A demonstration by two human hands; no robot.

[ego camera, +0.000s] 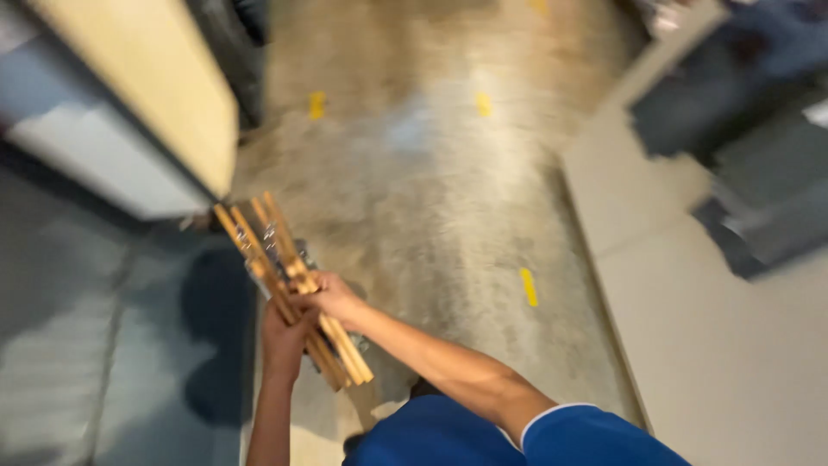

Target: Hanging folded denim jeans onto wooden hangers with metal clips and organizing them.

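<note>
A bundle of several long wooden sticks (pixel 259 233) with some clear or metallic pieces among them is held out in front of me, slanting from upper left to lower right. My right hand (pixel 332 296) grips the bundle from above near its middle. My left hand (pixel 285 341) holds it from below, just under the right hand. The lower ends of the sticks stick out past both hands. The picture is blurred by motion, so small details are not clear.
A polished concrete floor (pixel 431 198) with short yellow marks (pixel 528 286) stretches ahead. A pale wooden panel (pixel 147 78) and a white surface stand at the left. A light grey raised surface (pixel 690 302) runs along the right, with dark objects behind it.
</note>
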